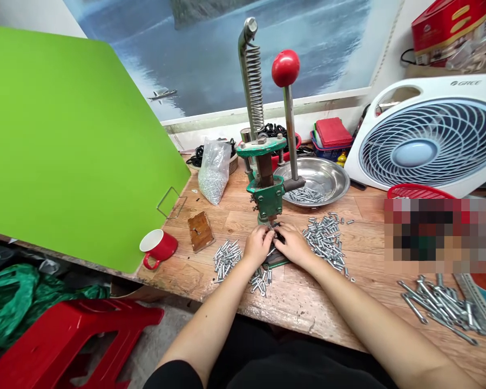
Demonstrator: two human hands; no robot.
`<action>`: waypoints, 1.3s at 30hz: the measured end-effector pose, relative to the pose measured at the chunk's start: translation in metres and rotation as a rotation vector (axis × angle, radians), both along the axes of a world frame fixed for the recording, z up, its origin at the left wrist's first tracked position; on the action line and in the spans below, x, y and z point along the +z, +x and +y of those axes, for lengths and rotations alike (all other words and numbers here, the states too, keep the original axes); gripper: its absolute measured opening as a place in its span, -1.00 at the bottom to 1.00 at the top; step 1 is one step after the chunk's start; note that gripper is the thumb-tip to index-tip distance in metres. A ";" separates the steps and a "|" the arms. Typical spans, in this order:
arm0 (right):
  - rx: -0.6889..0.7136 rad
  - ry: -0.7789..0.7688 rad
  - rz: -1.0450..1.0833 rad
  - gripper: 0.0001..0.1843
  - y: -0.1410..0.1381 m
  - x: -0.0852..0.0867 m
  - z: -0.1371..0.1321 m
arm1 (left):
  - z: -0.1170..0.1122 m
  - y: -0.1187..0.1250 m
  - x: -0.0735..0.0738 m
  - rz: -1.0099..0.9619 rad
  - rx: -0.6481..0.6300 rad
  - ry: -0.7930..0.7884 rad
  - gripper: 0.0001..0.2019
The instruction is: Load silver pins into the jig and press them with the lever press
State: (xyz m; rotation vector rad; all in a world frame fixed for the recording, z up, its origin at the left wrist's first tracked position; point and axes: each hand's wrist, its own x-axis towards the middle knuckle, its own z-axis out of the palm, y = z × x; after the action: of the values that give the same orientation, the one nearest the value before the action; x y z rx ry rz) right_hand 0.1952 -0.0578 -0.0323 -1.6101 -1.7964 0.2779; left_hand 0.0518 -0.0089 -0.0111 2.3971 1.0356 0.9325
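Beneath the body of one green lever press (269, 201), on a wood-patterned bench (368, 248): left grip (257, 247) and right grip (295, 247), close together and narrow, with bent fingers (266, 235) meeting near the middle. Cannot tell, behind those fingers, about any piece pinched there. Around the press, metal eye fittings: one large heap (325, 241) to the right of the right grip, plus two patches, one (227, 260) left of the left forearm (218, 319) and one (262, 281) right of it; cannot tell about any join underneath. Slim, bright silver pieces, some with a round eye at one end; too tangled to count. On the press: chipped paint, one coil spring (255, 86), one steel lever (290, 127), one red ball knob (285, 68). Behind, one steel bowl (342, 189) with more silvery pieces, and one clear plastic bag (214, 181) of tiny bright parts. Off left, one red mug (164, 248) and one brown wooden block (200, 231). At far right, one pile of longer bolts (437, 305), near one white box fan (421, 146).
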 end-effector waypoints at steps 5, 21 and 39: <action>0.000 0.020 0.028 -0.69 0.000 0.001 -0.002 | -0.001 0.001 -0.002 0.038 0.030 0.004 -0.82; 0.030 0.151 0.124 -0.72 0.002 0.011 -0.007 | -0.008 0.001 0.004 0.071 0.078 0.048 -0.82; -0.035 0.201 0.123 -0.77 -0.011 0.004 -0.007 | -0.011 0.000 0.000 -0.474 0.016 -0.617 -0.73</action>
State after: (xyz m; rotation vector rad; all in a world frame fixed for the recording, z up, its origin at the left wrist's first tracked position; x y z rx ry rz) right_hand 0.1844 -0.0653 -0.0288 -1.4500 -1.6461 0.1709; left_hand 0.0516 -0.0194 -0.0116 1.5720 0.9721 0.9476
